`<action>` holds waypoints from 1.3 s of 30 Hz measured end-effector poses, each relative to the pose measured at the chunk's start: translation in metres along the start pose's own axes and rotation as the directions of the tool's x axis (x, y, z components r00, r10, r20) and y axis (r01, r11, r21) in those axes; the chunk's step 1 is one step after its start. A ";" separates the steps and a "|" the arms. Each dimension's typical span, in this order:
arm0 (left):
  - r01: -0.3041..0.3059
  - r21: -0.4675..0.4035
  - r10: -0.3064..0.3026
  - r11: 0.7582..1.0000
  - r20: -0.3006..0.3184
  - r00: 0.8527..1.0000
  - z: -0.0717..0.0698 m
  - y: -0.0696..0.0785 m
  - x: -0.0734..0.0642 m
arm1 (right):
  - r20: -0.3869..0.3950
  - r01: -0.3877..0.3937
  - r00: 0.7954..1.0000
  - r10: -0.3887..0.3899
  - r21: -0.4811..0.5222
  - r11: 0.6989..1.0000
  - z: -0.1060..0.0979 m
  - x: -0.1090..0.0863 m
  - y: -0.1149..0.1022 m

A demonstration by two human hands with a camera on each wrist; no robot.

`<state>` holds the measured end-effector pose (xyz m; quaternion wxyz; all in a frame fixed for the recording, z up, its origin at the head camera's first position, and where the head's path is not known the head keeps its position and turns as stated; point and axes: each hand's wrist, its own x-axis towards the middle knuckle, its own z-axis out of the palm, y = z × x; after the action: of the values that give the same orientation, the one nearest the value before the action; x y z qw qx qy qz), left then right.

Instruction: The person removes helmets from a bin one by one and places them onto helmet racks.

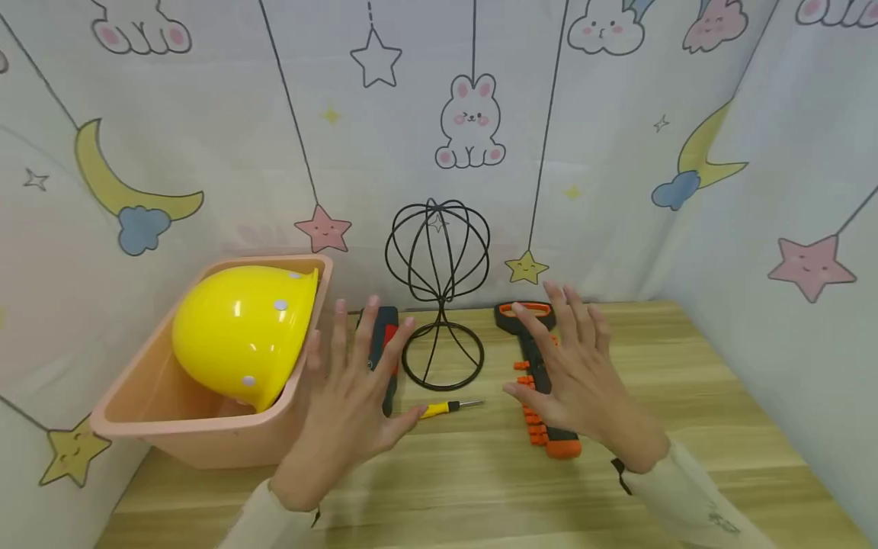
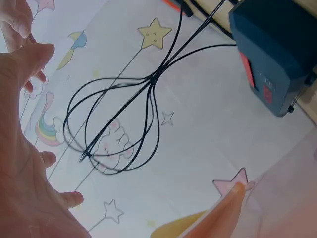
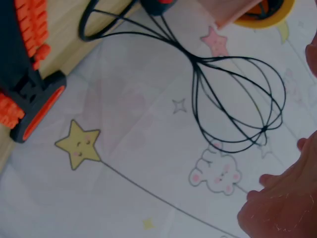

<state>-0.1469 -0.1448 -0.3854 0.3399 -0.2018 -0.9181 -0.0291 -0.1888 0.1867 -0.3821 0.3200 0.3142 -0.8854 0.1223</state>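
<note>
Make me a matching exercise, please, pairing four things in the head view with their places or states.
1. Shiny yellow plastic helmet
2. Black wire globe-shaped stand
3. Slim yellow-and-black screwdriver
4. Long black-and-orange tool

A. Lying just in front of the stand's ring
B. Standing upright
C. Inside the pink plastic bin
D. Partly covered by the right hand

Right pairs: 1-C, 2-B, 3-A, 4-D.
</note>
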 end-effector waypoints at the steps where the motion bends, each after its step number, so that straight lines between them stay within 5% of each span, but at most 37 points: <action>1: 0.007 -0.018 -0.007 1.000 -0.011 1.000 -0.005 -0.002 0.000 | -0.011 0.004 1.000 -0.003 0.037 0.999 -0.001 0.006 -0.005; 10: 0.104 -0.093 -0.109 0.990 -0.052 0.993 -0.041 -0.022 -0.013 | -0.146 0.125 0.986 -0.086 0.289 0.949 -0.008 0.056 -0.049; 21: 0.285 -0.150 -0.303 0.947 -0.116 0.946 -0.067 -0.068 -0.050 | -0.107 0.184 0.982 -0.154 0.386 0.904 -0.001 0.096 -0.088; 28: 0.321 -0.204 -0.354 0.925 -0.154 0.923 -0.072 -0.097 -0.077 | -0.083 0.205 0.979 -0.188 0.416 0.886 0.018 0.117 -0.113; 34: 0.498 -0.227 -0.520 0.837 -0.047 0.853 -0.069 -0.114 -0.101 | -0.008 0.136 0.987 -0.159 0.560 0.817 0.042 0.129 -0.129; 39: 0.612 -0.156 -0.614 0.776 0.037 0.788 -0.064 -0.123 -0.115 | 0.143 0.013 0.980 -0.138 0.647 0.762 0.063 0.141 -0.142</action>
<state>-0.0769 -0.3105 -0.3986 0.3018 0.0815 -0.9257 -0.2131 -0.2136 -0.0169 -0.3376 0.1156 0.4500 -0.8019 0.3757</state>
